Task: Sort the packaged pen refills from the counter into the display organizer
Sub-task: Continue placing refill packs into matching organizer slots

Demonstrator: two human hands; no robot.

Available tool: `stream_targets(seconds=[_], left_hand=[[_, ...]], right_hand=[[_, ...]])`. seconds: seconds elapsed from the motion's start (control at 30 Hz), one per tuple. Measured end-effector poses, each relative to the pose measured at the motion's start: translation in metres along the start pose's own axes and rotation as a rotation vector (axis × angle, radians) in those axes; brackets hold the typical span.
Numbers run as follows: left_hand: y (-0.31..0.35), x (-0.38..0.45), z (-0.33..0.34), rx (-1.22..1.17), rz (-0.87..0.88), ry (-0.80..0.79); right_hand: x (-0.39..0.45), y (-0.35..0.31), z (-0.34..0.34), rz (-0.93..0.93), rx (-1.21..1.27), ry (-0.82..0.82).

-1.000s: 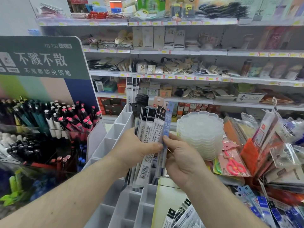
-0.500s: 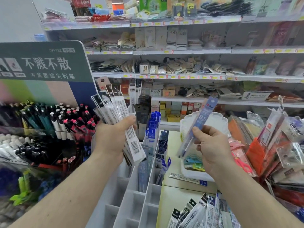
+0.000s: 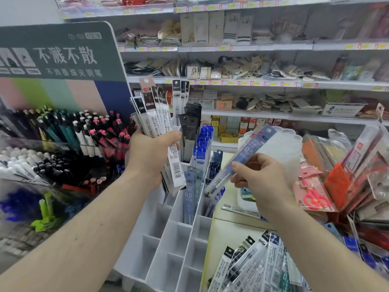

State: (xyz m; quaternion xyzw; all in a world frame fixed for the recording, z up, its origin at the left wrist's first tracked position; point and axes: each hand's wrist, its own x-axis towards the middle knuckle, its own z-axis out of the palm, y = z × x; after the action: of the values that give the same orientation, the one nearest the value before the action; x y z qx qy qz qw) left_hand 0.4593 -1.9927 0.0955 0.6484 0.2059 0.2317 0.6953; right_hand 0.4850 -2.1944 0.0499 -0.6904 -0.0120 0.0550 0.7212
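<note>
1. One view only, the head camera, so this goes quick. Left hand grips a fanned bunch of white refill packs, held up over the back end of the white organizer.
2. Right hand pinches a single blue refill pack, tilted, its lower tip hanging just above the organizer's right edge, near the slots already stocked with blue packs.
3. What just changed: a second ago both hands were together on one bundle. Now the blue pack is split off and the white bunch has swung left. So the sorting bit is done for this one; it looks ready to go into a blue slot.
4. Versus half a second ago: the blue pack has dropped lower and closer to the organizer, while the left hand has barely moved.
5. Still plenty left, I'd say: a pile of loose packs sits at the counter's near edge, and one lone pack lies flat mid-counter. The near organizer slots look bare.
</note>
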Motion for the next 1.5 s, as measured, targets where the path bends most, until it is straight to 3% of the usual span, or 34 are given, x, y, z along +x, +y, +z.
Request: stream_targets(seconds=[0.23,0.5,0.7,0.8,0.9,1.0,1.07,1.13,1.23,1.4,1.5], left_hand=[[-0.004,0.004,-0.002,0.091,0.006,0.014],[0.0,-0.002,-0.002,0.101,0.042,-0.041],[0.001,-0.007,-0.002,0.124,0.076,-0.101],[0.004,-0.014,-0.001,0.094,0.015,-0.226],[0.007,-0.024,0.002,0.064,-0.106,-0.451],[0.004,-0.028,0.007,0.07,-0.166,-0.588],[0.001,-0.03,0.009,0.077,-0.177,-0.634],[-0.003,-0.03,0.011,0.089,-0.191,-0.674],[-0.007,-0.031,0.013,0.057,-0.241,-0.689],[-0.005,-0.027,0.007,-0.019,-0.373,-0.816],[-0.007,-0.023,0.006,0.002,-0.365,-0.787]], right_hand=[[-0.013,0.03,0.038,-0.016,-0.159,-0.13],[-0.009,0.079,0.071,-0.063,-0.802,-0.246],[-0.006,0.082,0.071,-0.062,-0.877,-0.265],[-0.008,0.068,0.059,-0.046,-0.906,-0.34],[-0.009,0.034,0.036,-0.053,-0.797,-0.282],[-0.017,-0.003,0.015,-0.083,-0.308,-0.028],[-0.03,-0.024,0.014,-0.12,-0.091,-0.06],[-0.04,-0.031,0.02,-0.207,-0.121,-0.171],[-0.038,-0.025,0.026,-0.293,-0.271,-0.185],[-0.035,-0.024,0.025,-0.211,-0.184,-0.172],[-0.034,-0.024,0.02,-0.156,-0.1,-0.152]])
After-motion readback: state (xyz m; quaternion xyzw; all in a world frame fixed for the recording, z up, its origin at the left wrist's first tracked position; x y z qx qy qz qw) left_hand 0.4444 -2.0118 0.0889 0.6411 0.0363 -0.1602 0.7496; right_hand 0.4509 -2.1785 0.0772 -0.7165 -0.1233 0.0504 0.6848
